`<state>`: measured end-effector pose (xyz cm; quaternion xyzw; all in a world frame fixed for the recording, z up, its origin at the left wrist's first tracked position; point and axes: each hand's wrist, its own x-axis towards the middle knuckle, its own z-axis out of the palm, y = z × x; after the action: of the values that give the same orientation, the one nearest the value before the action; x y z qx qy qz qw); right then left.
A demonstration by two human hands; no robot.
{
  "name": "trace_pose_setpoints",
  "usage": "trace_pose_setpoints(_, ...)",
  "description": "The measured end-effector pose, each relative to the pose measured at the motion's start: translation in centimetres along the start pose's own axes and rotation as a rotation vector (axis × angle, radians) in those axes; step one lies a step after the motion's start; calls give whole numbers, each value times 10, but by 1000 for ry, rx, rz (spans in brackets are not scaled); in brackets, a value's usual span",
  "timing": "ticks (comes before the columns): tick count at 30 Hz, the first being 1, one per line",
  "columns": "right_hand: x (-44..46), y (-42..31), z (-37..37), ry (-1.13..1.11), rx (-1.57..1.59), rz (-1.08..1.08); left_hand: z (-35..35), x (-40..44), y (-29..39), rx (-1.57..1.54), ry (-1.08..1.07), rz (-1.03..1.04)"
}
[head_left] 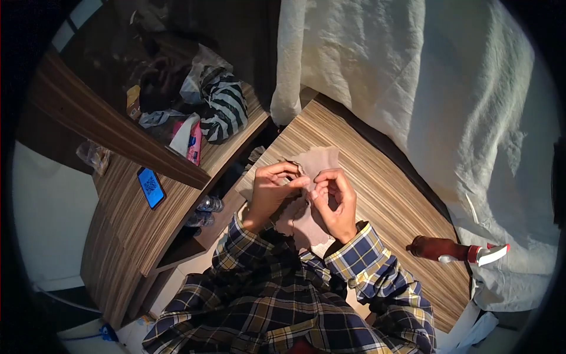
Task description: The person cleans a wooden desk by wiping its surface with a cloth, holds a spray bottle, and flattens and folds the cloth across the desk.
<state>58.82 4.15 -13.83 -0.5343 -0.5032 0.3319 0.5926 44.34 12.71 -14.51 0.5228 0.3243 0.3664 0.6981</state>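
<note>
At the left of the frame, a phone [151,187] lies face up on a wood-grained side table [115,212], with a striped bundle [227,109] beyond it in the upper left. Near the centre, the left hand [268,196] has its thumb and fingers drawn together in a narrow pinch on the pinkish sheet [321,160]; exactly which fingers bear on it is hard to tell. The sheet is at the middle of the frame, between the two hands and in front of the checked sleeves, its edges ragged and its lower part creased. It looks like thin cloth, though soft paper cannot be ruled out; either way it should be light and limp, give easily, and droop wherever it is unsupported. The uneven rim is probably its weakest part, so a fingertip pinch a little inside the edge, with slack between the hands, would suit it better than a hard pull. Right of centre, the right hand [341,207] closes in a matching small pinch, close to the left one, above the main table [383,197]. Farther right, a reddish bottle [439,248] lies on its side near that table's edge.
</note>
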Motion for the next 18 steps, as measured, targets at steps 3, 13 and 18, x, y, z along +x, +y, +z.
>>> trace_pose_setpoints(3, -2, 1, 1, 68, 156, -6, 15, -4, -21, -143, -45, 102)
trace_pose_setpoints(13, -2, 1, 2, 131, 41, -22, 16, -7, -25, -138, -86, 219)
trace_pose_setpoints(18, -1, 4, 1, 139, -5, -53, 22, -7, -19, -158, -55, 82)
